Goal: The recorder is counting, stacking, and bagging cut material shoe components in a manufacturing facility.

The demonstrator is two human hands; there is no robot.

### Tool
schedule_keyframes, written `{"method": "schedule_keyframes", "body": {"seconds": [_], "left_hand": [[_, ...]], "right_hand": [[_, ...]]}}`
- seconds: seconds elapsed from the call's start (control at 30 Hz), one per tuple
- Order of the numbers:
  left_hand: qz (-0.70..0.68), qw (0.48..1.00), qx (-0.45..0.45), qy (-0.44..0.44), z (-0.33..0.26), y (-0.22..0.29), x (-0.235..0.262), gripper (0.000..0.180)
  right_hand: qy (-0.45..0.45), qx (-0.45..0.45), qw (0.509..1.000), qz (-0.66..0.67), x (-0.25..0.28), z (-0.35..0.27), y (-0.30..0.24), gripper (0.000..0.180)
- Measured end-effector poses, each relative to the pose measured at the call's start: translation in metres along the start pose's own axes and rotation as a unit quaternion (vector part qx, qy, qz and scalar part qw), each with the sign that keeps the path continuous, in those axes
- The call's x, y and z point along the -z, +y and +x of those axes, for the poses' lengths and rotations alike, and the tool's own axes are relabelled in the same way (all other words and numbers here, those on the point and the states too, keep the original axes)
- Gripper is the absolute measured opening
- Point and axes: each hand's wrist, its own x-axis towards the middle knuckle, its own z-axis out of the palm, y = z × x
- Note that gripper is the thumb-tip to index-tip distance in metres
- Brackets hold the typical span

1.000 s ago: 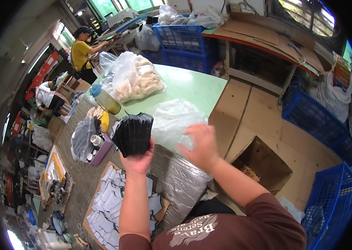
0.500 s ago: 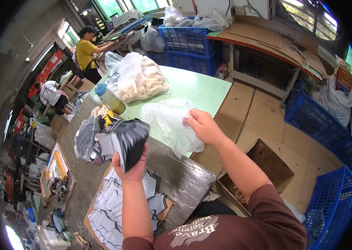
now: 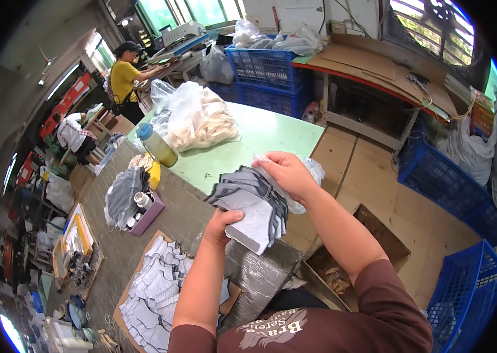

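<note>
My left hand grips a fanned stack of grey, dark-edged cut pieces, thumb on top and fingers hidden underneath. At the far side of the stack, my right hand pinches the edge of a clear plastic bag. The bag hangs behind the stack and my right hand; whether any pieces are inside it I cannot tell. More grey cut pieces lie spread on a cardboard sheet near my left forearm.
A purple box with small bottles, a blue-capped bottle and a full plastic bag stand on the tables. Blue crates line the right side. An open carton sits on the floor. Two people work at the far left.
The stack in my left hand has swung right and turned over, showing its pale faces. It now meets the bag, which my right hand has drawn slightly right.
</note>
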Motion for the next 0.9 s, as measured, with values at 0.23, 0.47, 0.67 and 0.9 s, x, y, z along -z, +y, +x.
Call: {"method": "schedule_keyframes", "body": {"seconds": [0.23,0.47,0.67,0.9], "left_hand": [[0.228,0.974,-0.005,-0.002,0.001,0.015,-0.024,0.068],[0.352,0.931,0.08,0.063,0.025,0.033,-0.01,0.061],[-0.042,0.98,0.117,0.154,0.023,0.018,0.033,0.028],[-0.079,0.969,0.167,0.167,0.016,0.006,0.045,0.024]], "right_hand": [[-0.008,0.018,0.962,-0.271,-0.003,0.017,-0.009,0.024],[-0.18,0.099,0.945,-0.254,-0.006,-0.006,-0.021,0.024],[-0.045,0.15,0.86,-0.485,0.008,-0.038,0.003,0.019],[-0.001,0.132,0.931,-0.339,-0.002,-0.049,0.003,0.01]]}}
